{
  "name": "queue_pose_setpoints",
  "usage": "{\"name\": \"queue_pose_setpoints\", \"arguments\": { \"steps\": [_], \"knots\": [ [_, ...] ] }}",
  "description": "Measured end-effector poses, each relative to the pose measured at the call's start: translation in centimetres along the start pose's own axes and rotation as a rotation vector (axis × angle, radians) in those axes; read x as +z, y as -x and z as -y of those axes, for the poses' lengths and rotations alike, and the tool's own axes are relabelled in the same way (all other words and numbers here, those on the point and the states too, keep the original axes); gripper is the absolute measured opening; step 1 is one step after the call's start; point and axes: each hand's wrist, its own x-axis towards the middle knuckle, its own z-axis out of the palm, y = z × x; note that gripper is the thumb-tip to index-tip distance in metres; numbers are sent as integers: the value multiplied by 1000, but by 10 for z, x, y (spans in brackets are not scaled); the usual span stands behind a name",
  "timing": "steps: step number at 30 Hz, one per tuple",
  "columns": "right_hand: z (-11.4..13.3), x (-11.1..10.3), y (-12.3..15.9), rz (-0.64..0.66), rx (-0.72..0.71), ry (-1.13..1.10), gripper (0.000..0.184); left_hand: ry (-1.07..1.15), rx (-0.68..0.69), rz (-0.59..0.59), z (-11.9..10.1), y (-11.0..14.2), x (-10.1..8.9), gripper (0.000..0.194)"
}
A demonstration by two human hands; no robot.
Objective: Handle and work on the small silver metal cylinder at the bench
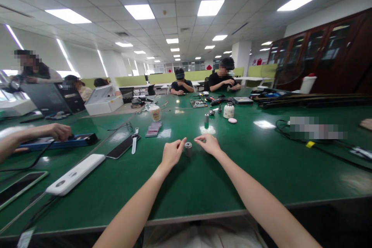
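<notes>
Free to pass over the table (267,162) right of the right hand (208,144) up to the black cable (334,155), but blocked beside the left hand (172,152) by a metal cylinder (188,148), farther ahead by a jar (228,110), and leftward by a watch (134,142) and phone (120,147).

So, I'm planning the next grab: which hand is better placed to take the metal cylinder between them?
Left, probably. The left hand has its fingertips close beside the cylinder; the right hand shows a wider gap. Whether the left touches it is unclear.

We record near cylinder (188,148) on table (255,180) between left hand (172,152) and right hand (209,145), far cylinder (206,121) behind, watch (134,144) leftward.
</notes>
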Motion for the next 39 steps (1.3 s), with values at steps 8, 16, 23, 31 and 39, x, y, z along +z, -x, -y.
{"name": "queue_pose_setpoints", "arguments": {
  "steps": [8, 16, 23, 31, 39],
  "knots": [
    [-20, 1, 0, 65, -52, 242, 14, -63, 86, 208, 6, 3, -1, 46],
    [-10, 4, -2, 22, -155, 256, 11, -48, 87, 294, 13, 3, 3, 42],
    [19, 16, 11, 121, -374, 182, 18, -56, 83, 299, 16, 3, 6, 41],
    [22, 19, 20, 185, -408, 267, 20, -36, 94, 294, 16, 4, 9, 40],
    [9, 28, 11, 328, -108, -127, 49, -3, 106, -6, 13, -10, -17, 31]
  ]
}}
